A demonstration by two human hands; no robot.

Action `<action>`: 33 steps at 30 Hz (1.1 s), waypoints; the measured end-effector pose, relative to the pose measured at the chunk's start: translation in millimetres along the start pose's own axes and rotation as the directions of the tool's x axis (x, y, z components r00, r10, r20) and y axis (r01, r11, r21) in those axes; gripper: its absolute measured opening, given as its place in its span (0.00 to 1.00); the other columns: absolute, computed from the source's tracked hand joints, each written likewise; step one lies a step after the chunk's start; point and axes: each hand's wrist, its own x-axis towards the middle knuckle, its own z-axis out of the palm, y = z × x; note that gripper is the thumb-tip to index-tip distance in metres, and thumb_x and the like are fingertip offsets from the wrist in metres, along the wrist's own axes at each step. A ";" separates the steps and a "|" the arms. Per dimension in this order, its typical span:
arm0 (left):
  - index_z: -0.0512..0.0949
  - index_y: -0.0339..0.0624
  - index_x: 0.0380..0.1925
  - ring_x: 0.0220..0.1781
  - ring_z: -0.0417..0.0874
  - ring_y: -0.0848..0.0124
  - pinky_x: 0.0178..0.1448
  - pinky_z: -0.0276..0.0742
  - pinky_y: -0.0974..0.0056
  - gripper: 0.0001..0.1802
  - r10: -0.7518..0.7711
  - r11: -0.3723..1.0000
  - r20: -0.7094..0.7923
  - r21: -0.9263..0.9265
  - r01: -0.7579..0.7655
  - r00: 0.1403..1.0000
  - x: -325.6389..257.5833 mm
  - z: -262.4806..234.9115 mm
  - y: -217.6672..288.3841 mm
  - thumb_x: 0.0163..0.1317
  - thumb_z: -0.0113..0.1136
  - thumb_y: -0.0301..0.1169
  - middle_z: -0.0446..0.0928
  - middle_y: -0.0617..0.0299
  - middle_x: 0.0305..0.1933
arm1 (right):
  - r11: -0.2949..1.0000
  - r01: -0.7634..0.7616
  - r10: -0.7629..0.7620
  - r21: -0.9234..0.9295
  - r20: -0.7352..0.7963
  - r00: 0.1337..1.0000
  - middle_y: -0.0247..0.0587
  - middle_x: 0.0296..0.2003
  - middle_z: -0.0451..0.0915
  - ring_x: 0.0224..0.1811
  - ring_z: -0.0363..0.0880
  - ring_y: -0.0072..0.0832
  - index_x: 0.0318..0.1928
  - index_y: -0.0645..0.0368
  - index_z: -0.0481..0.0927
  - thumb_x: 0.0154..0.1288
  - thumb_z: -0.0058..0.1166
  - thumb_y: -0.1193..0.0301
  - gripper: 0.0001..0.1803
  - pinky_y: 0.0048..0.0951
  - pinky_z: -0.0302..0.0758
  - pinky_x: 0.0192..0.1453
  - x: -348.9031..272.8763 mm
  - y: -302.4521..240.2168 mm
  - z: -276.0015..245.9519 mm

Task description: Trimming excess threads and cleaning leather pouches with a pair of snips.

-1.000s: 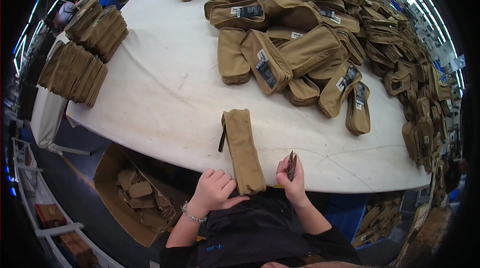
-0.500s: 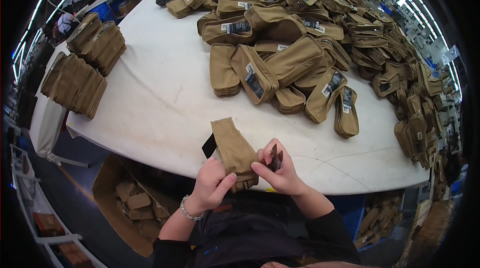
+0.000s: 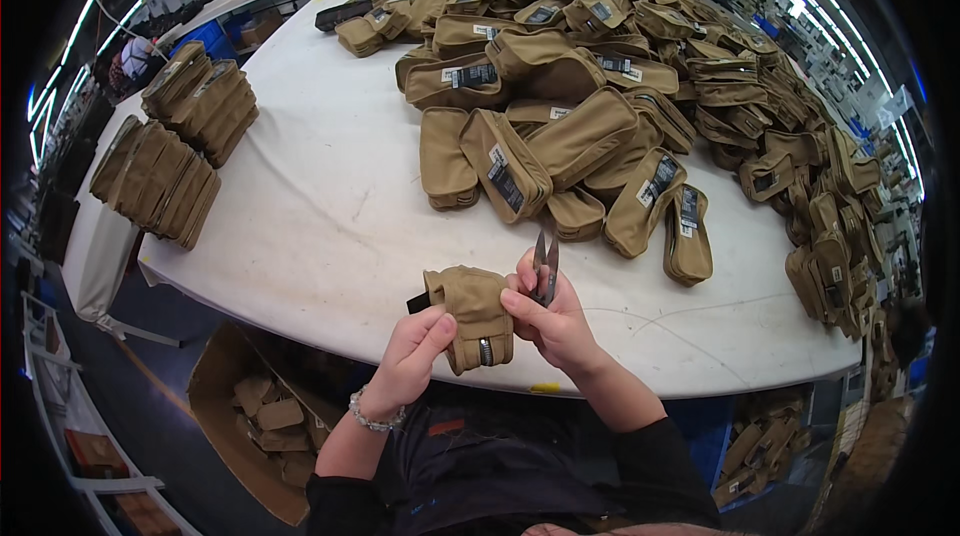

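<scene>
Left hand, lower centre of the frame, forearm rising from the lower edge: clamped on the left side of a tan fabric zippered pouch, thumb uppermost. Right hand, just right of it, forearm slanting in from lower right: closed around dark metal pointed snips, blades up and parted, thumb at the pouch's right edge. Pouch: between both hands, toothed zip showing at its lower end, over the near part of a white cloth-covered table.
</scene>
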 end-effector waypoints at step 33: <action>0.66 0.39 0.35 0.36 0.62 0.65 0.46 0.61 0.63 0.06 0.142 0.969 0.034 0.198 -0.146 0.989 -1.4 6.3 -10.3 0.69 0.45 0.30 0.64 0.59 0.32 | -0.327 0.424 -0.477 -0.844 0.535 0.697 0.20 0.23 0.75 0.17 0.67 0.16 0.44 0.41 0.88 0.39 0.74 0.65 0.24 0.24 0.52 0.23 -18.3 -17.8 10.5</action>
